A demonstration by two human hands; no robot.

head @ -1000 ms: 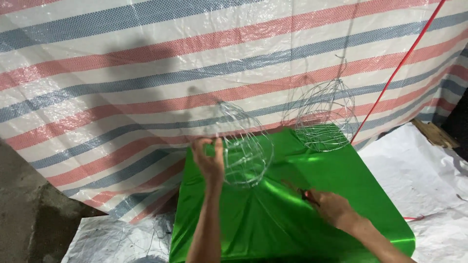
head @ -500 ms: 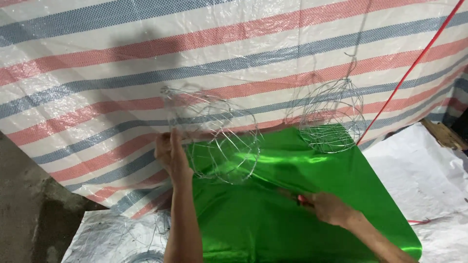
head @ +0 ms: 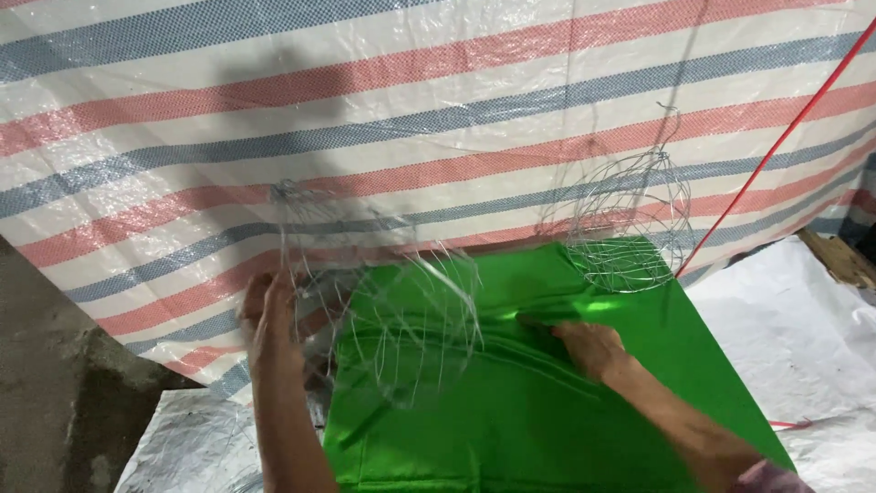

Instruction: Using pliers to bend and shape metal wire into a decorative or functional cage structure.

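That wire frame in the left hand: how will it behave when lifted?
The wire frame is probably light: it is thin open wire, and the left hand alone holds its edge. It likely flexes and snags, since loose strands stick out. Its rounded shape may roll on the green sheet.

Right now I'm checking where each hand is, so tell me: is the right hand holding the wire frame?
No, the right hand lies flat on the green sheet, while the left hand holds the wire frame.

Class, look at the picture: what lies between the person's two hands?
In the head view, part of the wire frame and shiny green sheet lie between left hand and right hand.
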